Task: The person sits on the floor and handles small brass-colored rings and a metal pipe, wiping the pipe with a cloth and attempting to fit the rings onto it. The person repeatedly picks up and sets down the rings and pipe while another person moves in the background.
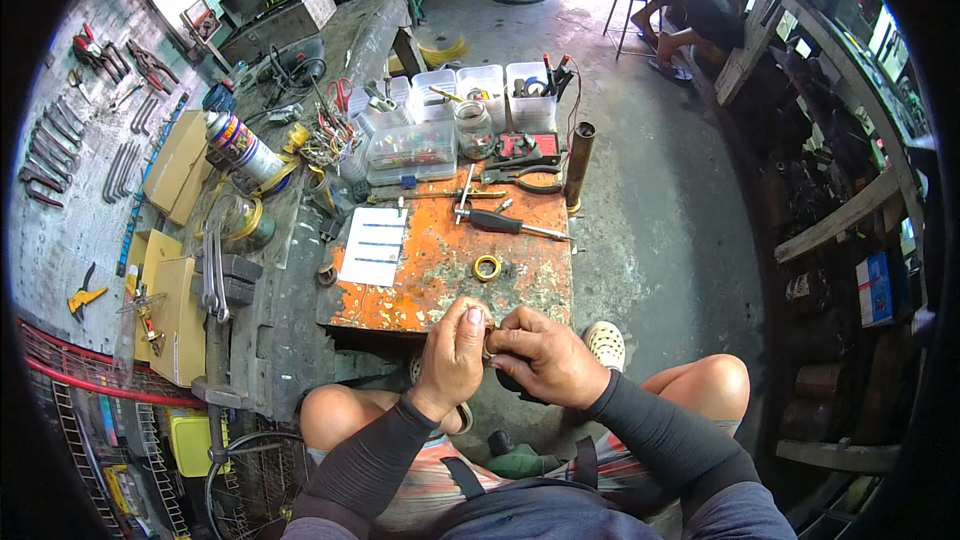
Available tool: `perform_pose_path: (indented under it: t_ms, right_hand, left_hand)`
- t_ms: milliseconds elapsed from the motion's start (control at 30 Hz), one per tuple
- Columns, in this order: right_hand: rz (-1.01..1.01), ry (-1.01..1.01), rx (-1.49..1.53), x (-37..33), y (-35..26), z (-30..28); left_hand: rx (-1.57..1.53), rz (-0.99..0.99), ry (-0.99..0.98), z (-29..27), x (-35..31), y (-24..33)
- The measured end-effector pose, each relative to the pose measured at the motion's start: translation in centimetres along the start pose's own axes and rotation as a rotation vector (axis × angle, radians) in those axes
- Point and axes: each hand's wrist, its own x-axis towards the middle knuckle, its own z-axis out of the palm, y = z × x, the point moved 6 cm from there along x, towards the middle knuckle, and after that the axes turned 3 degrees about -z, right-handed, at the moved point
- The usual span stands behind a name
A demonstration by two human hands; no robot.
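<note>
Gripping with closed fingers [522, 342] in the head view, the bare left hand [455, 358] and right hand [550, 355] share what may be a small brownish ring [488, 342], just off the paint-chipped orange desk [435, 250] bearing a round yellow roll [477, 268].

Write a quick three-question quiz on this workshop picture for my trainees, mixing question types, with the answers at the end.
1. True or false: the white sheet lies to the left of the yellow ring.

2. Multiple choice: what is the main colour of the worn tabletop under the ring?
A) Blue
B) Orange
C) Purple

3. Short answer: the left hand and right hand are close together. Which is nearer to them, the yellow ring or the spray can?

Key: 1. True. 2. B. 3. The yellow ring.
</note>
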Motion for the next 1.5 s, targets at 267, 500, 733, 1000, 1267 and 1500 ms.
perform_pose_path:
  t_ms: [267, 500, 733, 1000, 1267, 1500]
  right_hand:
    - [0.017, 0.053, 0.023, -0.6, -0.3, 0.4]
    - [0.46, -0.003, 0.798, -1.6, 2.5, 3.6]
    - [0.515, 0.265, 0.759, -1.2, 4.4, -2.7]
    - [-0.111, 0.134, -0.154, 0.2, -1.2, -2.5]
    - [-0.19, 0.103, -0.234, 0.2, -1.5, -1.1]
    - [-0.155, 0.118, -0.171, 0.1, -1.2, -1.1]
  left_hand:
    - [0.031, 0.035, 0.017, 0.4, -0.3, 0.5]
    - [0.063, 0.111, 0.052, 0.0, -0.5, 0.7]
    - [-0.191, -0.135, -0.045, -0.3, 0.5, -0.5]
    - [0.004, 0.03, -0.011, -0.3, 0.7, 0.3]
    - [-0.06, -0.071, 0.022, 0.0, 0.2, -1.7]
    - [-0.142, -0.201, 0.008, 0.0, 0.0, -1.4]
